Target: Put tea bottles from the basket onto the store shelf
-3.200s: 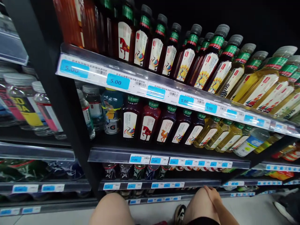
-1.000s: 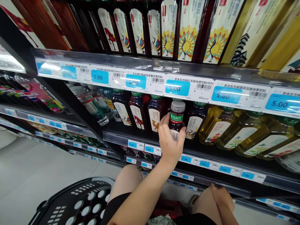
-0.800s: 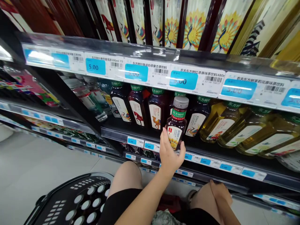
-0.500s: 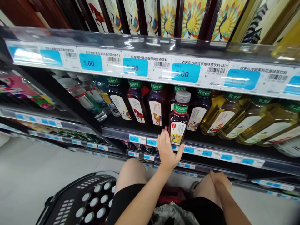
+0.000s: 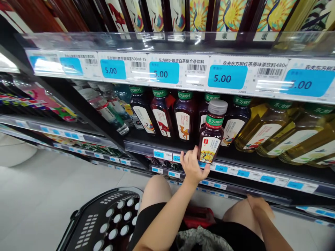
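Basket (image 5: pixel 97 209) cut off by bottom edge; upper bottles (image 5: pixel 155 15) cropped at top. Dark bottle (image 5: pixel 203 113) partly hidden by front bottle (image 5: pixel 210 144).

Across your view, upper shelf edge (image 5: pixel 167 43) carries white price labels (image 5: pixel 232 75) with blue panels, several reading 5.00. Above it you see tall bottles (image 5: pixel 231 17), some with peacock labels. Shelf below, left to right for you: clear bottles (image 5: pixel 104 108), horse-label bottle (image 5: pixel 161 120), camel-label bottle (image 5: pixel 183 122), yellow-liquid bottles (image 5: pixel 267 130). At your far left, white rounded object (image 5: pixel 13 151), cut off by frame edge, beside pale floor (image 5: pixel 34 202).
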`<state>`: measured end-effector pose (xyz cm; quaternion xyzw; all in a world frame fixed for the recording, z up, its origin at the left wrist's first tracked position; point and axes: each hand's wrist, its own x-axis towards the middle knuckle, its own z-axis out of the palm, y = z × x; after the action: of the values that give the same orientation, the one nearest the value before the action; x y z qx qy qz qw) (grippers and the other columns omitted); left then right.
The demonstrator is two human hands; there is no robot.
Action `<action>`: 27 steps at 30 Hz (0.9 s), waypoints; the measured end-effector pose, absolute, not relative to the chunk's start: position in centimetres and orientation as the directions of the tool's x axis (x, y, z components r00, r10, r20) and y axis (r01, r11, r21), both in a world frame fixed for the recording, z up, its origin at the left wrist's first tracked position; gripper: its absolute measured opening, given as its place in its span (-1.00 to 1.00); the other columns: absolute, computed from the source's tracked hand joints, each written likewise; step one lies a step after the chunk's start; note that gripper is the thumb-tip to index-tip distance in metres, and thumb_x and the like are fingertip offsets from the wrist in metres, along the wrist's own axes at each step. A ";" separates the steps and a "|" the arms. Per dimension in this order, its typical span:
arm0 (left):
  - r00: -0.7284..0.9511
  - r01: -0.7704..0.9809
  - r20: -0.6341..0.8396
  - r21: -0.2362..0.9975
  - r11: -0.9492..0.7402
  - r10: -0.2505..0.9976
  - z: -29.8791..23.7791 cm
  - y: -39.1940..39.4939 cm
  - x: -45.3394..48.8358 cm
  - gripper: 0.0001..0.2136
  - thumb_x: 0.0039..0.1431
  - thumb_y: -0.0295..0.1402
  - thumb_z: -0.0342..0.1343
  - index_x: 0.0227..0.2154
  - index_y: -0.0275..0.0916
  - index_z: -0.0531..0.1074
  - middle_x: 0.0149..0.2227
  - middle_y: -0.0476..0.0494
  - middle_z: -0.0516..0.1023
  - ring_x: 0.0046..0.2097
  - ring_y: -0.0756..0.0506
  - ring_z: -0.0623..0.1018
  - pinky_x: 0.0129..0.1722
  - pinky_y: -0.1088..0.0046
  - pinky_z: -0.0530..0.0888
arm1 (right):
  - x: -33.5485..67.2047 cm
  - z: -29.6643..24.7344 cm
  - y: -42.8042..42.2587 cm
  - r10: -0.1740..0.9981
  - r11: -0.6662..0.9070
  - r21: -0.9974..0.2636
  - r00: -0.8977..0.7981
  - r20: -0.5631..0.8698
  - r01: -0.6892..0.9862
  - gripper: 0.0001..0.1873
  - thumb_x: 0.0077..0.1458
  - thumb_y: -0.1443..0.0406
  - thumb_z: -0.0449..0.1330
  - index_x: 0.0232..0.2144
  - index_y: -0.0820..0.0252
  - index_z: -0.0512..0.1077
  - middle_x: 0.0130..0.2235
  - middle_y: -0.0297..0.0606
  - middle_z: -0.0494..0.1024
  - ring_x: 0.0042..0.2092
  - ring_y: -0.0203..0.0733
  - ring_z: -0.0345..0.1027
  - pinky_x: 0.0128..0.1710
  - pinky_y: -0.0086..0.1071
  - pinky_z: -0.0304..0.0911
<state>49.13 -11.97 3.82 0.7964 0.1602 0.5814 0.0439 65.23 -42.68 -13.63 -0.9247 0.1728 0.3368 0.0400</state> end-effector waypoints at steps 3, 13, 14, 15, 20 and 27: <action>0.279 0.200 0.907 0.268 -0.942 0.317 3.7 -12.1 49.0 -0.34 0.35 -0.11 -0.08 0.36 -0.47 0.13 -0.01 -0.44 0.57 -0.03 -0.33 0.52 0.32 0.01 0.12 | 65.1 -13.0 -42.5 -0.303 -0.932 0.045 0.704 -0.642 -0.360 -0.21 0.32 -0.14 0.02 0.32 0.35 0.30 0.27 0.10 0.29 0.29 0.28 0.16 0.34 0.11 0.09; 0.304 0.259 0.906 0.219 -0.941 0.294 4.0 -12.1 48.7 -0.38 0.38 -0.11 -0.13 0.30 -0.52 0.20 -0.03 -0.47 0.58 -0.02 -0.33 0.53 0.30 0.00 0.17 | 65.2 -14.2 -42.5 -0.347 -0.918 0.068 0.708 -0.615 -0.391 -0.19 0.30 -0.06 0.03 0.35 0.44 0.24 0.33 0.15 0.18 0.32 0.37 0.07 0.33 0.23 0.01; 0.307 0.262 0.905 0.216 -0.941 0.293 4.0 -12.1 48.7 -0.39 0.37 -0.11 -0.12 0.30 -0.52 0.20 -0.03 -0.48 0.58 -0.02 -0.33 0.53 0.30 -0.01 0.18 | 65.2 -14.2 -42.5 -0.343 -0.920 0.070 0.707 -0.619 -0.385 -0.20 0.30 -0.04 0.03 0.36 0.45 0.23 0.34 0.16 0.16 0.33 0.38 0.05 0.34 0.24 -0.01; 0.313 0.260 0.903 0.217 -0.941 0.294 3.9 -12.1 48.6 -0.39 0.36 -0.13 -0.11 0.29 -0.52 0.20 -0.02 -0.48 0.58 -0.01 -0.33 0.53 0.29 -0.01 0.18 | 65.0 -14.1 -42.4 -0.335 -0.923 0.066 0.710 -0.619 -0.379 -0.21 0.30 -0.02 0.03 0.36 0.44 0.22 0.34 0.15 0.16 0.33 0.37 0.05 0.35 0.24 -0.03; 0.362 0.250 0.879 0.229 -0.941 0.310 3.8 -12.0 48.2 -0.41 0.29 -0.21 -0.04 0.28 -0.51 0.22 0.02 -0.50 0.57 0.03 -0.33 0.53 0.30 0.00 0.20 | 64.4 -13.4 -43.0 -0.334 -0.919 0.038 0.721 -0.607 -0.393 -0.20 0.29 -0.05 0.05 0.35 0.42 0.24 0.34 0.13 0.18 0.31 0.34 0.07 0.35 0.21 -0.01; 0.362 0.232 0.882 0.228 -0.946 0.301 4.1 -11.9 48.0 -0.42 0.26 -0.29 0.02 0.28 -0.51 0.25 -0.02 -0.47 0.58 0.02 -0.32 0.54 0.28 0.02 0.24 | 65.0 -15.8 -48.0 -0.447 -0.859 0.090 0.654 -0.610 -0.504 -0.16 0.28 -0.13 0.05 0.37 0.34 0.25 0.36 0.05 0.16 0.34 0.32 0.05 0.37 0.19 -0.01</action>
<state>47.95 -11.87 4.12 0.8246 0.1616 0.5412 0.0321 65.04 -47.97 -15.85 -0.9084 0.2618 0.3232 0.0435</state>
